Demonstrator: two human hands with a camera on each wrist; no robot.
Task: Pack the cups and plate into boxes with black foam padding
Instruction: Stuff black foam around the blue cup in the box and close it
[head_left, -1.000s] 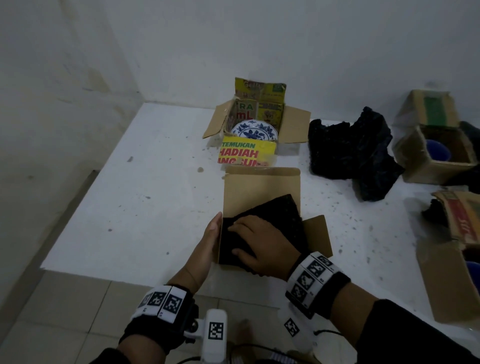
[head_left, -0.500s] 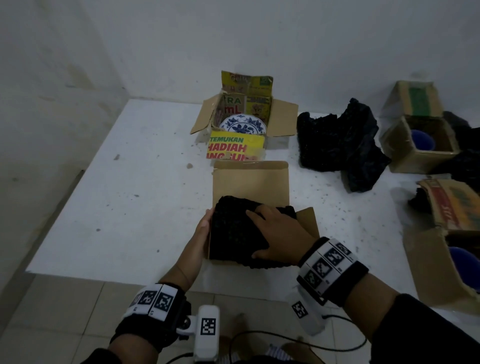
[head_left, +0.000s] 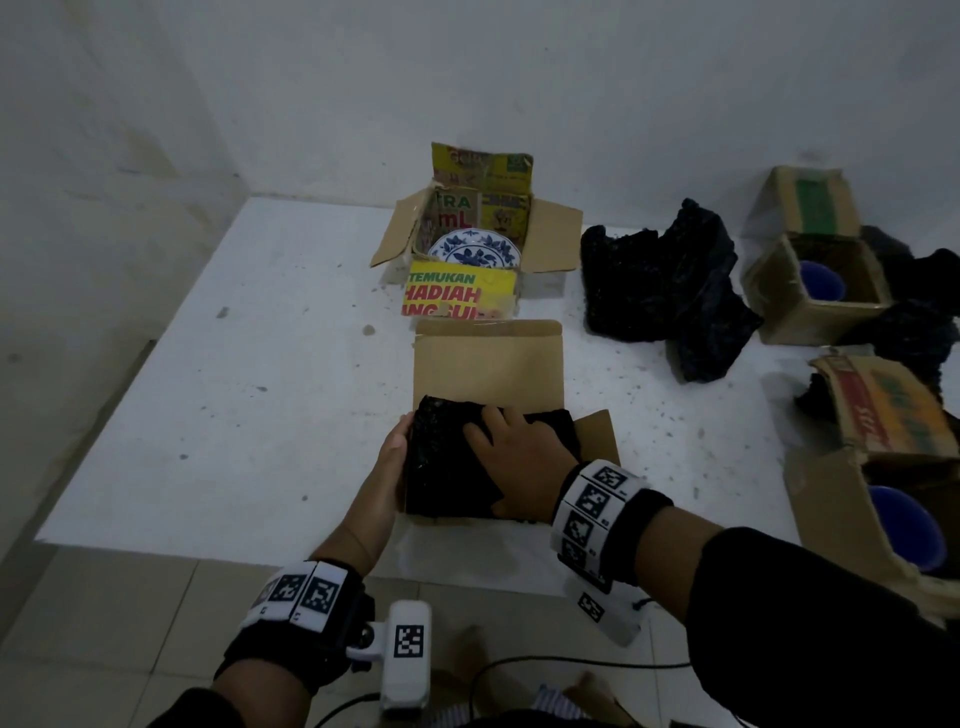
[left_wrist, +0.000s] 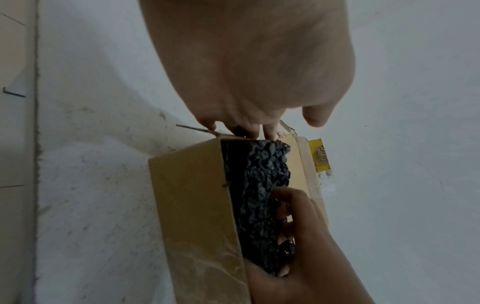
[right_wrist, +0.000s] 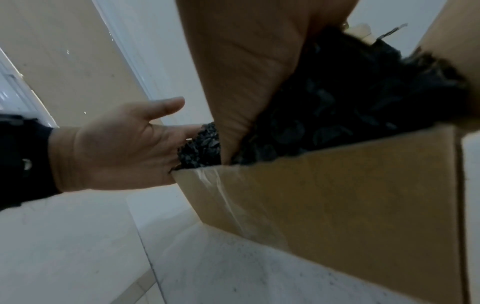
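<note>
Foam (head_left: 452, 467) looks soft and springy, right hand (head_left: 524, 467) pressing it flat-fingered into the box (head_left: 488, 358), left hand (head_left: 387, 467) open, bracing the wall.

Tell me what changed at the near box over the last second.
The right hand moved from the near-left of the black foam toward its far right, spreading it flatter over the box. The left hand stayed against the box's left side. The plate stayed put.
</note>
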